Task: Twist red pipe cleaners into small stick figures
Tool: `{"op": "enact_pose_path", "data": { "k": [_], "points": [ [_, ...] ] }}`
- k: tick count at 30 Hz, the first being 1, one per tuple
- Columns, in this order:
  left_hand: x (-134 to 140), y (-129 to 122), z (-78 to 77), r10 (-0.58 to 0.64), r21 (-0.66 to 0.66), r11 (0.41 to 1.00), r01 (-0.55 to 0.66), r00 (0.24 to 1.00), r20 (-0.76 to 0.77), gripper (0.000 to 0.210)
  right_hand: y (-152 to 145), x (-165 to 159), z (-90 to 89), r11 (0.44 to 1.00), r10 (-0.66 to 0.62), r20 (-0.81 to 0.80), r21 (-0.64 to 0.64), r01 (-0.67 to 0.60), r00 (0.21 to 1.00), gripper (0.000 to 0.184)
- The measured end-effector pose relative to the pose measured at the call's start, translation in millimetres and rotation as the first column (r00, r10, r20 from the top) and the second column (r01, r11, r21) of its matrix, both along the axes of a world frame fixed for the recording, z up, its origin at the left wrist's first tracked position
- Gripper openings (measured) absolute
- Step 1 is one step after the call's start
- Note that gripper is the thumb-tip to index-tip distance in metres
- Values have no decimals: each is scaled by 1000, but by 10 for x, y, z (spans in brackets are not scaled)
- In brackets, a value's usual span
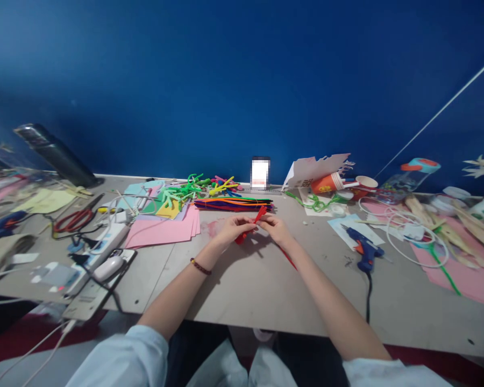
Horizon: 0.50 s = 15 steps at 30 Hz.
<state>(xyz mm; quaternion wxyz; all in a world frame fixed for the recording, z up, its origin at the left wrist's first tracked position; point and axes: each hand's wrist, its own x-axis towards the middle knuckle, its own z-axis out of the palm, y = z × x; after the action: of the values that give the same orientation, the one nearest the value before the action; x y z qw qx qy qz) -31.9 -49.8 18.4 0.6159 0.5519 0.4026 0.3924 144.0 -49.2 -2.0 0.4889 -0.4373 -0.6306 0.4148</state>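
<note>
Both hands meet over the middle of the desk around red pipe cleaners [261, 214] bent into a bundle. My left hand [237, 228], with a beaded bracelet on its wrist, pinches the bundle from the left. From the right, my right hand [275, 227] closes its fingertips on the same red piece. One red length runs down beside the right wrist. Just beyond the hands lies a bound stack of colored pipe cleaners [232, 204]. The finer shape of the red piece is hidden by the fingers.
Pink paper [163, 228] and a power strip [99, 252] with cables lie left, near scissors [75, 221]. A blue glue gun [365, 250] rests right, its cord crossing the desk edge. A phone [260, 173] leans on the blue wall; paper cups [328, 184] lie right of it.
</note>
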Motion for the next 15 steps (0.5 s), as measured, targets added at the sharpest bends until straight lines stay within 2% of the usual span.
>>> {"op": "enact_pose_path", "data": {
  "k": [4, 7, 9, 11, 13, 15],
  "points": [
    [-9, -8, 5, -37, -66, 997, 40, 998, 53, 25, -8, 43, 40, 963, -192, 252, 232, 133, 948, 21],
    [-12, -12, 7, -66, -125, 989, 79, 993, 102, 25, -18, 66, 83, 942, -240, 295, 301, 149, 925, 18],
    [-15, -12, 8, -101, -185, 974, 129, 983, 152, 25, -18, 92, 103, 970, -144, 270, 229, 82, 952, 16],
    [-17, -9, 1, -145, -245, 951, 191, 970, 194, 22, -15, 127, 109, 996, 9, 174, 82, -24, 985, 15],
    [-18, -2, -24, -190, -291, 923, 250, 957, 220, 19, -17, 165, 101, 988, 140, 47, -77, -136, 989, 16],
    [-16, 8, -66, -230, -331, 895, 299, 945, 232, 17, -28, 196, 86, 954, 213, -49, -204, -219, 976, 18]
  ]
}}
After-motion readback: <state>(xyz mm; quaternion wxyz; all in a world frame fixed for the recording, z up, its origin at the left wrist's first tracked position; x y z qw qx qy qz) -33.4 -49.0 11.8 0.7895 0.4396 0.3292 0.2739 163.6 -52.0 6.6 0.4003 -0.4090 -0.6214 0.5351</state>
